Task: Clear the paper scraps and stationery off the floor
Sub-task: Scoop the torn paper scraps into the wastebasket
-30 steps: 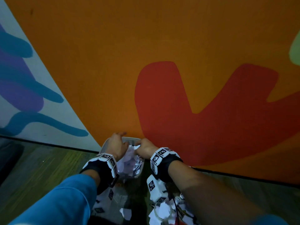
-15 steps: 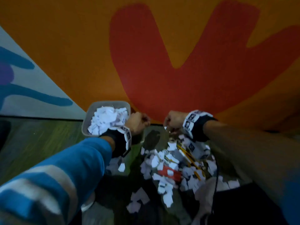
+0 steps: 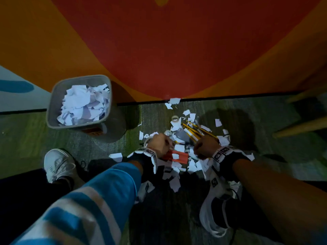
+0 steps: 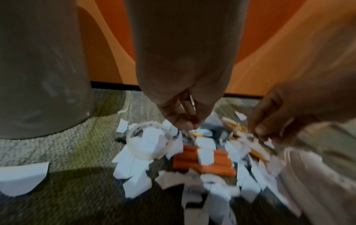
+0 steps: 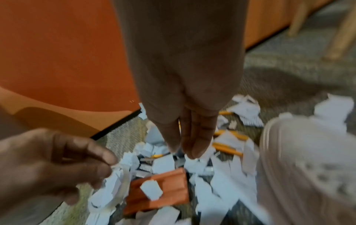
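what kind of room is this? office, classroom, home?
Probably a classroom, playroom or casual office, not certain. Cues: a wall mural in bold orange and red shapes, low-pile carpet, pale wooden furniture legs at the right, and a small grey waste bin full of paper scraps.

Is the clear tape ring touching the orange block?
Apart. In the left wrist view, the tape ring lies left of the orange block, with paper scraps between them.

Office or classroom-type room: bold orange-red mural wall (image 3: 159, 50), low-pile carpet floor (image 3: 35, 142), grey wastebasket (image 3: 53, 110) holding paper, wooden chair legs (image 3: 300, 127) at right.
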Tool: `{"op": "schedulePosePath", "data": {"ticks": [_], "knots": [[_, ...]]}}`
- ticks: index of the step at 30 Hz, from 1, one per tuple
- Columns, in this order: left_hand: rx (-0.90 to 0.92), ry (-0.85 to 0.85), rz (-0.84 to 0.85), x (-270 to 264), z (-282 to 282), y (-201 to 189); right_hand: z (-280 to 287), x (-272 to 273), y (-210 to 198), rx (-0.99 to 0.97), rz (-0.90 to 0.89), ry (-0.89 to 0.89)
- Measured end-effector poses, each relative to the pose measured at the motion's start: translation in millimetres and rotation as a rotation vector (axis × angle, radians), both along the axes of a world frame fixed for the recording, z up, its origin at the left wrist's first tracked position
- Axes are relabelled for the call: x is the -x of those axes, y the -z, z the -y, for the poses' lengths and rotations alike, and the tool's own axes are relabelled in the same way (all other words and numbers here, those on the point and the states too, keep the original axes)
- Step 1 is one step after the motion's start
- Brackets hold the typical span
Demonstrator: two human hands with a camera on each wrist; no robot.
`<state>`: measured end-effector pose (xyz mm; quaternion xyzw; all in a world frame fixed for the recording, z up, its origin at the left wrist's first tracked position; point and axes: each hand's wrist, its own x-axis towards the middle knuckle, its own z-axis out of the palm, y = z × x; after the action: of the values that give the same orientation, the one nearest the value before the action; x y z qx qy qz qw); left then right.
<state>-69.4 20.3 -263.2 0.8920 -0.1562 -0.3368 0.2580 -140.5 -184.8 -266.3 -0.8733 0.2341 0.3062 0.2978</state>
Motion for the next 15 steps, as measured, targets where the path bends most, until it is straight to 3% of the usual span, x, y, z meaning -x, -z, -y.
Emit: {"op": "schedulePosePath", "data": {"ticks": [5,9,15], "knots": [[-0.151,0.248,-0.005,13.5,9.7,56.4,1.5,5.6,48.6,-0.093,-0.012,0.041],[-0.194,0.376,0.116,19.0,15.1,87.9,-11.9,7.8,69.8,-0.093,0.094,0.044],[-0.261,0.367,0.320,35.4,8.8,104.8,-27.6,11.1,84.1,-0.062,0.088,0.082]]}}
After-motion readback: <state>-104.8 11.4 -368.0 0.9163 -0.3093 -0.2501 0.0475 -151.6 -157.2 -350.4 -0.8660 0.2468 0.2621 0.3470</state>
